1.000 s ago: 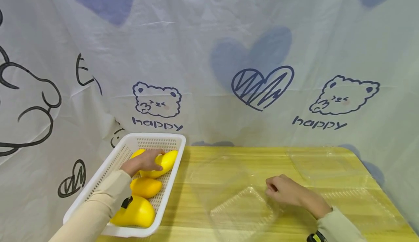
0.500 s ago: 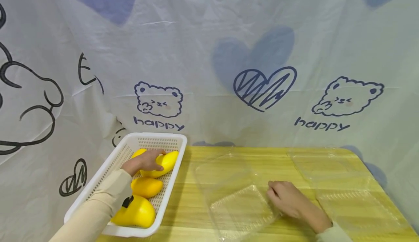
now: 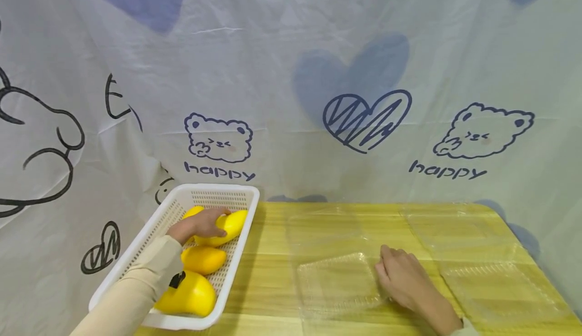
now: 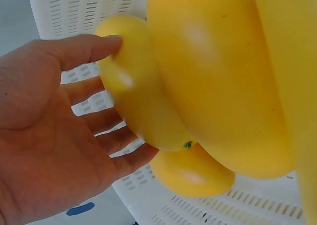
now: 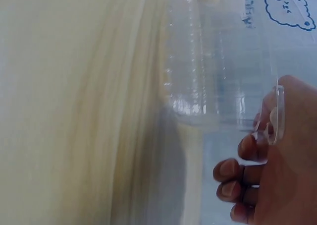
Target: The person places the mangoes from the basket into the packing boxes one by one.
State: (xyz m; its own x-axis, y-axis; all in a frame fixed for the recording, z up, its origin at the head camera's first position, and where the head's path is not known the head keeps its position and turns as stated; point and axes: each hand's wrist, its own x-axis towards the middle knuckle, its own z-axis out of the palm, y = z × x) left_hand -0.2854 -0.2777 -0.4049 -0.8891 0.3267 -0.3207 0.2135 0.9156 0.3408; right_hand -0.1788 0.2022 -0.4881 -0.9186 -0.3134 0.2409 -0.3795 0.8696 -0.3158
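In the head view my left hand reaches into a white basket and grips a yellow mango at its far end. The left wrist view has the thumb on one side of that mango and the fingers curled along its other side. Several more mangoes lie close by, one orange-yellow, one large and bright yellow. On the table, my right hand pinches the right edge of a clear plastic clamshell box with its lid open; the right wrist view shows the corner tab between thumb and fingers.
More clear plastic boxes lie on the right side of the wooden table. Behind the table hangs a pale printed cloth, which also covers the left side beside the basket.
The clear box has turned and shifted slightly right, so it now lies squarer to the table. My right hand has moved a little right with it. The left hand keeps still on the mango.
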